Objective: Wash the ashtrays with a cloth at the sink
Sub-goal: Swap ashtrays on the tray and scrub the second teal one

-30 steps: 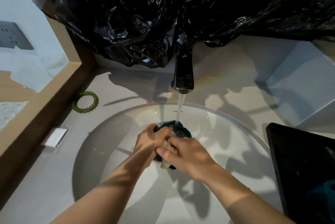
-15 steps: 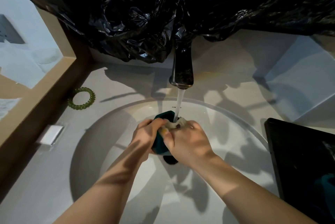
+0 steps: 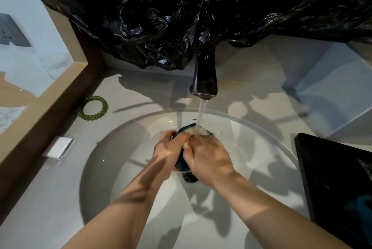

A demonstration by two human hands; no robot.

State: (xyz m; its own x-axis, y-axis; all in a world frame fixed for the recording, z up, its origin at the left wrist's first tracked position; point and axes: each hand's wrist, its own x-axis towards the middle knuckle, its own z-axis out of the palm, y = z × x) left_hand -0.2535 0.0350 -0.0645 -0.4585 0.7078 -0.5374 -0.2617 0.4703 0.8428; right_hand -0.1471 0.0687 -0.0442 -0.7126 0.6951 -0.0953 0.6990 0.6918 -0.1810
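A dark teal ashtray [image 3: 182, 163] is held on edge over the white sink basin [image 3: 124, 148], under running water from the dark faucet [image 3: 205, 81]. My left hand [image 3: 168, 152] grips its left side. My right hand [image 3: 207, 160] presses a pale cloth [image 3: 198, 130] against the ashtray's top and right side, where the stream lands. Most of the cloth and ashtray is hidden between the hands. The dark drain [image 3: 189, 177] shows just below them.
A green coiled hair tie [image 3: 93, 108] lies on the counter at left, with a small white bar [image 3: 59, 146] nearer me. A black tray [image 3: 338, 178] sits at right, something teal inside. Crumpled black plastic [image 3: 181, 17] hangs above the faucet.
The ashtray has been turned up on edge and lifted closer to the stream. My right hand has shifted from its near side up over its top with the cloth.
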